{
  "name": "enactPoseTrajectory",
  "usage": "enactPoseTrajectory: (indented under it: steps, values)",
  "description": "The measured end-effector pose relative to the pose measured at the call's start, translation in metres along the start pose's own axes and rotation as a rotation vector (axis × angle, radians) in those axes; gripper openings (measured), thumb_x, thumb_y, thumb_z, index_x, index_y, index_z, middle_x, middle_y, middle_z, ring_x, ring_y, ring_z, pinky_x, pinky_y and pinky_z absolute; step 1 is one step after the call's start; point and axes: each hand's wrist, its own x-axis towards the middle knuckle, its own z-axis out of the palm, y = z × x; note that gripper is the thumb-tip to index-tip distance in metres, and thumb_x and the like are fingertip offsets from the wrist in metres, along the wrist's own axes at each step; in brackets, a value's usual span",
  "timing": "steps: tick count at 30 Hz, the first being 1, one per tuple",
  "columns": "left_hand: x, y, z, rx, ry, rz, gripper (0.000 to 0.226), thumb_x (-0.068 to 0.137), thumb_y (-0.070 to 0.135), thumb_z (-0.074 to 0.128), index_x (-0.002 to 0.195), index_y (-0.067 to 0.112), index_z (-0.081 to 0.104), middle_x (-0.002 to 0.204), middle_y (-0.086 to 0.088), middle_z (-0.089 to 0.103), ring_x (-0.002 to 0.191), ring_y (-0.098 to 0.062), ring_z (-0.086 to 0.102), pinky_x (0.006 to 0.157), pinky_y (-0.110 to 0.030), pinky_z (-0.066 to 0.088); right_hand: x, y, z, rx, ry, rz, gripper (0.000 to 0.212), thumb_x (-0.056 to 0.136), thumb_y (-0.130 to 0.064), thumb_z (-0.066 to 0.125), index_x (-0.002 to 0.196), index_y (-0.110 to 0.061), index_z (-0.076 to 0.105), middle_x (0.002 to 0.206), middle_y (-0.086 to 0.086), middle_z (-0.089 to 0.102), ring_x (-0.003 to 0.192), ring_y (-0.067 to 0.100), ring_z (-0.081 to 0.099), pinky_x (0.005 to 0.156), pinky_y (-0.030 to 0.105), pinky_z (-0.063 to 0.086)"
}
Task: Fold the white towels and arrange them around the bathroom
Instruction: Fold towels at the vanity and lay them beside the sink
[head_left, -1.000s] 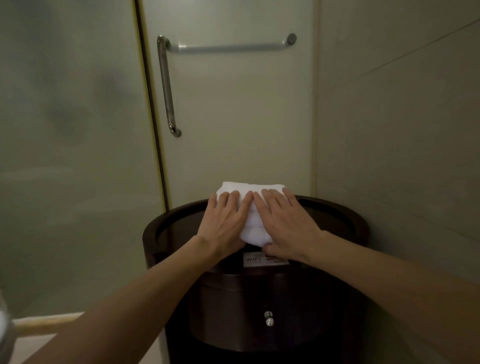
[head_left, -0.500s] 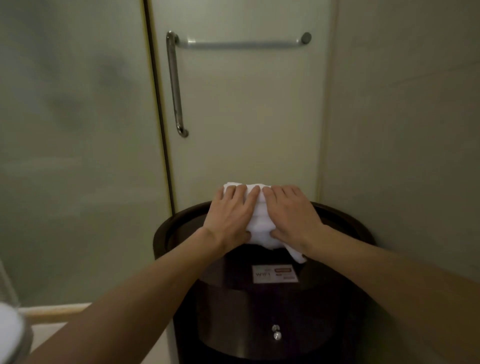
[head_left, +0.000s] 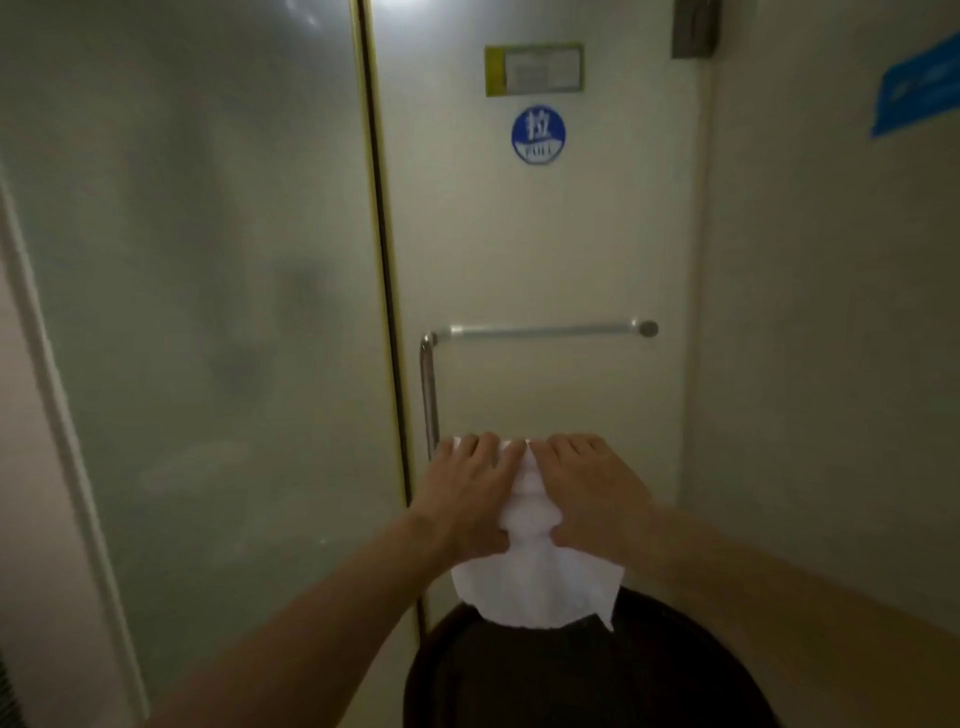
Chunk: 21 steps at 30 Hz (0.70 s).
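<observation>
A folded white towel (head_left: 535, 582) hangs in the air above the dark round table (head_left: 582, 675), its lower edge drooping just over the table's far rim. My left hand (head_left: 467, 493) grips the towel's left side and my right hand (head_left: 592, 493) grips its right side, fingers laid over the top and thumbs pinching underneath. Most of the towel's upper part is hidden under my fingers.
A frosted glass door (head_left: 519, 249) with a horizontal bar handle (head_left: 545, 330) and a vertical metal handle (head_left: 428, 395) stands right behind the towel. A blue round sticker (head_left: 538, 135) is on the door. A frosted glass panel (head_left: 197, 312) is at the left, a wall (head_left: 831, 338) at the right.
Both hands have lifted the towel off the table top and up toward the door handle. The camera has tilted upward, showing more of the door.
</observation>
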Motion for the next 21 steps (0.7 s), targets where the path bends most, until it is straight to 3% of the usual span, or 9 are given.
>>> enactPoseTrajectory:
  steps: [5,10,21]
  values:
    - [0.028,-0.058,-0.122,0.031,0.003,-0.026,0.100,0.064,0.050,0.066,0.144,0.018,0.016,0.134,-0.011,0.039,0.117,-0.031,0.041,0.096,-0.041,0.034,0.052,0.033,-0.125,0.067,0.029,-0.047,0.079,0.066,-0.037,0.067,0.134,-0.004,0.042,0.120,0.012,0.054,0.107,0.029,0.053,0.096,0.037,0.039]
    - [0.032,-0.100,-0.207,0.023,-0.053,-0.090,0.102,0.062,0.051,0.066,0.145,0.020,0.015,0.136,-0.010,0.038,0.119,-0.030,0.040,0.098,-0.041,0.034,0.088,0.045,-0.213,0.103,0.033,-0.138,0.079,0.065,-0.039,0.065,0.132,-0.006,0.040,0.120,0.010,0.052,0.106,0.029,0.051,0.095,0.038,0.039]
    - [-0.024,-0.135,-0.286,0.022,-0.195,-0.276,0.114,0.061,0.055,0.069,0.147,0.011,0.008,0.134,-0.013,0.039,0.117,-0.032,0.041,0.098,-0.045,0.036,0.128,0.009,-0.290,0.161,0.039,-0.342,0.067,0.070,-0.049,0.060,0.124,-0.012,0.045,0.118,0.006,0.054,0.106,0.026,0.053,0.090,0.037,0.040]
